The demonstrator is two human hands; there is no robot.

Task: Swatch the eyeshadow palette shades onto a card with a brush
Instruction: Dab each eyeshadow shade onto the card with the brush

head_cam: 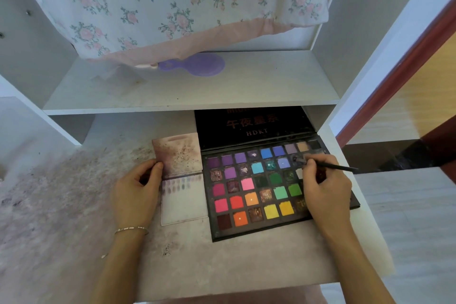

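right hand [325, 190] fingers pinch brush [330, 166], tip in dark pan at palette [283, 229] 1 o'clock — overload risks fallout; left hand [138, 190] grips card [185, 202] edge — slip smears swatches.

The eyeshadow palette [256, 190] lies open on the worktop [74, 205] toward its right edge, lid [251, 126] reaching back under the shelf [187, 91]. The card [183, 195] sits just beside it on the left. My left hand [137, 190] is at the card's left edge, and my right hand [325, 190] is over the palette's back right corner with the brush [338, 168]. A hand mirror [197, 64] lies on the shelf behind.
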